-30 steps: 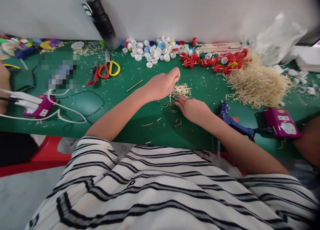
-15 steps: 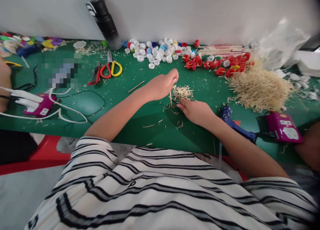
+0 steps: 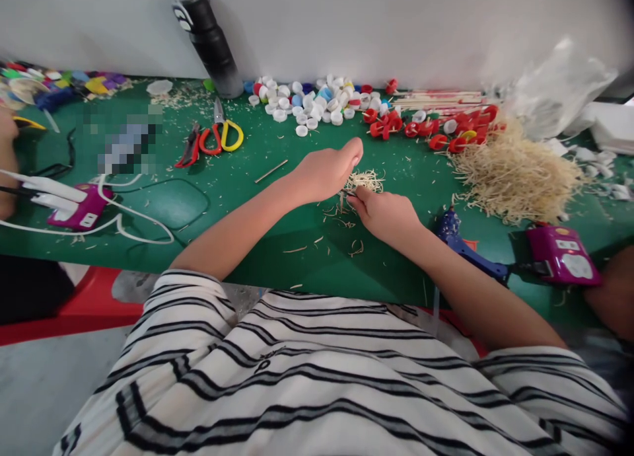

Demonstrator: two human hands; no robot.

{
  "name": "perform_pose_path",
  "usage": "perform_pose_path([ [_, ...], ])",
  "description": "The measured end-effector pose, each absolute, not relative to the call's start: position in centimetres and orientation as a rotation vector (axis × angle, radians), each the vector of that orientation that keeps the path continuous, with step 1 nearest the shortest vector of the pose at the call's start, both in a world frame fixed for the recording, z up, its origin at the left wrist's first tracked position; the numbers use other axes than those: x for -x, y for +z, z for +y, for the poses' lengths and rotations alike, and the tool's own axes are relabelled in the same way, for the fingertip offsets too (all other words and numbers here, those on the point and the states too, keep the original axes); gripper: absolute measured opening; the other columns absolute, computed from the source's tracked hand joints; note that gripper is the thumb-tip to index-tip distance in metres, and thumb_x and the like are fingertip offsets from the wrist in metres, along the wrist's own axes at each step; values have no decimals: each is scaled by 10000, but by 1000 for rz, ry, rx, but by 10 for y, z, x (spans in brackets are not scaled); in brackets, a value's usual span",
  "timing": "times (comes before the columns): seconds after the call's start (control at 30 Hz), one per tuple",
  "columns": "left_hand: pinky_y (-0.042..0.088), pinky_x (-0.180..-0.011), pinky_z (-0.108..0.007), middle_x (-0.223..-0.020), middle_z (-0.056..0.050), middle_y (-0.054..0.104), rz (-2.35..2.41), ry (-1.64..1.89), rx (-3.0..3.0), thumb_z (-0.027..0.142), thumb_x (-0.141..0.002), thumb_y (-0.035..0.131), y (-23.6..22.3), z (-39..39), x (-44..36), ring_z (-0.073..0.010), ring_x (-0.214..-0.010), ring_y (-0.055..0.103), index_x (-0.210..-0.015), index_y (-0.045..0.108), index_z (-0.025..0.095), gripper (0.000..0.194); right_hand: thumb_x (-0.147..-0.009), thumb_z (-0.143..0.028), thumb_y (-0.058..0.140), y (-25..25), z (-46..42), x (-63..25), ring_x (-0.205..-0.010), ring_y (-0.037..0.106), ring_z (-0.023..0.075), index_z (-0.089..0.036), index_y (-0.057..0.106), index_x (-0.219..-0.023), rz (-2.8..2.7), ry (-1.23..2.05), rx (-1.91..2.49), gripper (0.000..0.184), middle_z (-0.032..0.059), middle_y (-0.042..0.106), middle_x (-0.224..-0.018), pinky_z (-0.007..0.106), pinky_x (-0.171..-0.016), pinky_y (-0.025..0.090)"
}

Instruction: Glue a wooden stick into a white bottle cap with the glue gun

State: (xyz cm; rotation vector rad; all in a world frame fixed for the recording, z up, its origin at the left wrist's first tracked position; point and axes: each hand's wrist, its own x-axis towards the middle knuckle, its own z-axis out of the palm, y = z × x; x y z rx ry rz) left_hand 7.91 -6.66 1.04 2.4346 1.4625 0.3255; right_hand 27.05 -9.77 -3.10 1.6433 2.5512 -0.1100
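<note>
My left hand [image 3: 324, 172] is curled closed over a small clump of pale straw shreds [image 3: 365, 180] on the green table [image 3: 257, 198]. My right hand [image 3: 384, 213] lies just below and to the right, its fingertips pinched at the clump's near edge beside the left hand's fingers. What exactly the pinched fingers hold is too small to tell beyond thin strands. Loose strands lie scattered on the table under and in front of both hands.
A big straw heap [image 3: 512, 172] lies right, a blue glue gun [image 3: 465, 248] and purple power strip [image 3: 562, 254] near it. Bottle caps [image 3: 312, 102], red rings [image 3: 436, 129] and sticks line the back. Scissors [image 3: 218, 135] and a black bottle [image 3: 208, 39] stand left. Another person's hand [image 3: 7, 172] is far left.
My right hand has slid up and left towards the clump, closing the gap to my left hand. My left hand has shifted slightly to the right.
</note>
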Motion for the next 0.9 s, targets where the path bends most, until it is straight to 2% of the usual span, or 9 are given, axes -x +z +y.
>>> perform_pose_path([
  [0.2, 243, -612, -355, -681, 18, 497, 1454, 368, -2441, 240, -1109, 311, 6, -63, -80, -160, -551, 348, -1205, 525, 201, 238, -1146, -513, 225, -30, -95, -267, -892, 739, 315, -204, 660, -1331, 2535, -213, -1649, 566, 169, 814, -1048, 358, -683, 378],
  [0.57, 314, -660, -349, -689, 13, 470, 1371, 440, -2444, 269, -1111, 316, 0, -60, -81, -169, -590, 395, -1210, 541, 204, 254, -1152, -464, 252, -27, -97, -269, -925, 751, 312, -177, 651, -1353, 2533, -331, -1604, 531, 185, 807, -1053, 353, -708, 394],
  [0.9, 291, -661, -360, -720, 3, 491, 1336, 484, -2399, 268, -1110, 309, 1, -61, -75, -165, -604, 404, -1165, 522, 221, 224, -1161, -464, 268, -31, -98, -270, -998, 770, 319, -163, 650, -1355, 2502, -343, -1523, 524, 193, 809, -1111, 351, -733, 443],
])
